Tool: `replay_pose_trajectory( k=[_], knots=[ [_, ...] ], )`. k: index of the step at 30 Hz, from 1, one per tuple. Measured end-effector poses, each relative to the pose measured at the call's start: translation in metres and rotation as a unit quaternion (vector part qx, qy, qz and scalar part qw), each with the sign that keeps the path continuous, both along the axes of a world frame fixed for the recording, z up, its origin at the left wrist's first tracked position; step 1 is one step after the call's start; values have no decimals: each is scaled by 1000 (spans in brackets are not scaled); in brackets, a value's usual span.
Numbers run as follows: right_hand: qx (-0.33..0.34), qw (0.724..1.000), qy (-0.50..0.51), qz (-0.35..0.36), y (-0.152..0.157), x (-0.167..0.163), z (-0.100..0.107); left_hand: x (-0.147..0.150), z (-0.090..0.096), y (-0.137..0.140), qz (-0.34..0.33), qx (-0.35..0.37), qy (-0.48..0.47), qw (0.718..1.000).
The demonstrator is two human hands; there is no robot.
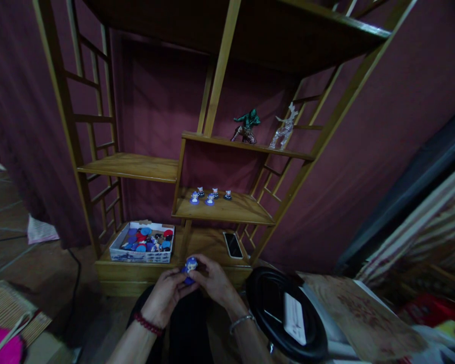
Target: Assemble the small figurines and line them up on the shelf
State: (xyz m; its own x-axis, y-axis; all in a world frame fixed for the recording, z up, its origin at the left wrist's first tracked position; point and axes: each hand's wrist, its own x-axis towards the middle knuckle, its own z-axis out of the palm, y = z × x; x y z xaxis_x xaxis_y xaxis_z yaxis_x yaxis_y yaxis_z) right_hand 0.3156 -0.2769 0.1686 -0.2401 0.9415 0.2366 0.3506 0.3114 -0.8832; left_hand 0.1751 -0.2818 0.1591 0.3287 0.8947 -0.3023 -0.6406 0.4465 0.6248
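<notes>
Between my two hands, in front of the lowest shelf, is a small purple figurine [190, 265] with a round base. My left hand [169, 294] grips it from the left, with the fingers under and beside the base. From the right, my right hand [213, 284] pinches it with thumb and fingers. A white cardboard box [140, 256] filled with red, blue and purple pieces sits just beyond my left hand. On the middle shelf [235, 213] stand several small figurines: a purple-based one [194, 197], another purple one [210, 199] and dark-based ones [228, 195] beside and behind them.
A phone [233, 245] lies on the bottom shelf at the right. Higher up stand a green figure [246, 125] and a clear figure [284, 127]. A black round stool [256, 298] bearing a white card is at my right. A wooden left shelf [129, 166] juts out above the box.
</notes>
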Motion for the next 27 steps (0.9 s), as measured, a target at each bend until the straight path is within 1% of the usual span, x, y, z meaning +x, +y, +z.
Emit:
replay_pose_trajectory(
  k=[5, 12, 18, 21, 27],
  knots=[
    [1, 1000, 6, 6, -5, -1, 1, 1, 1, -4, -9, 6, -1, 1000],
    [-6, 999, 32, -10, -11, 1, 1, 4, -1, -6, -20, 28, -14, 999],
    [-15, 998, 60, -24, -15, 8, 7, 10, 8, -11, -35, 38, -35, 998],
    [-19, 996, 75, -34, -11, 16, 7, 17, 11, -10, -36, 41, -37, 998],
    [-4, 995, 68, -74, 4, 34, 7, 31, 9, 2, -45, 60, -22, 997]
  ],
)
